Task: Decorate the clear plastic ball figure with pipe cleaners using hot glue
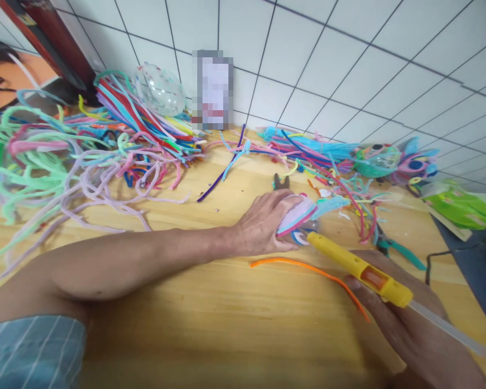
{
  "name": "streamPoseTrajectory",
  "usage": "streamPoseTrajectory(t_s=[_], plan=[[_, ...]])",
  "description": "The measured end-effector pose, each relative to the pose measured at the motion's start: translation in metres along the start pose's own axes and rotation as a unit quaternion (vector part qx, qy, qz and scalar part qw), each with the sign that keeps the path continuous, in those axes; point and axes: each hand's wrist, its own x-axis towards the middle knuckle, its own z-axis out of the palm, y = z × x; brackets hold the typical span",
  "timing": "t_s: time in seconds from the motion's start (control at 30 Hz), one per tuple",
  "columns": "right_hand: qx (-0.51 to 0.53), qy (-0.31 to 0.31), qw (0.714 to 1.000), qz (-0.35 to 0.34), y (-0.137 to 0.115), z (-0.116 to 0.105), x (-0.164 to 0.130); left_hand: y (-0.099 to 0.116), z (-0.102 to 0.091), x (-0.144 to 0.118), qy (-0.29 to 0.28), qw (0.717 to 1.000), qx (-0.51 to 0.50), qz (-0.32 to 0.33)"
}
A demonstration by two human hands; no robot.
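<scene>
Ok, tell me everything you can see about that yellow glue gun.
The glue gun is a slim yellow plastic body with an orange window or trigger patch near its rear. A translucent glue stick protrudes from the back. It lies tilted, nozzle pointing up-left, held in the right hand. Its tip meets the pink and white layered craft piece that the left hand grips over the wooden table. An orange pipe cleaner lies just below it.
</scene>
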Motion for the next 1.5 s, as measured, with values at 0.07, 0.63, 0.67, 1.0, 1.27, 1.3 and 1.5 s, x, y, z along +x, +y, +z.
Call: streamPoseTrajectory(t_s=[0.07,0.63,0.67,1.0,1.27,1.3,1.5], plan=[[0.008,-0.008,1.000,-0.023,0.0023,0.0004,-0.0013,0.0004,0.0002,0.0001,-0.001,1.000,-0.001,-0.006],[-0.016,-0.011,0.998,-0.061,0.0078,0.0014,-0.0006,0.0017,-0.0012,0.0016,-0.017,0.999,-0.020,-0.029],[-0.014,-0.010,0.998,-0.064,0.0073,0.0014,-0.0003,0.0018,-0.0012,0.0017,-0.018,0.999,-0.020,-0.032],[-0.010,-0.016,0.999,-0.048,0.0101,0.0016,-0.0014,-0.0001,0.0002,0.0002,-0.007,1.000,-0.013,-0.017],[-0.023,-0.008,0.998,-0.054,0.0093,0.0022,-0.0021,0.0013,0.0001,0.0005,-0.009,0.999,-0.016,-0.026],[-0.027,-0.006,0.998,-0.054,0.0098,0.0023,-0.0025,0.0015,-0.0001,0.0006,-0.009,1.000,-0.015,-0.024],[-0.017,-0.007,0.998,-0.057,0.0077,0.0021,-0.0007,0.0021,-0.0018,0.0017,-0.028,0.998,-0.025,-0.041]])
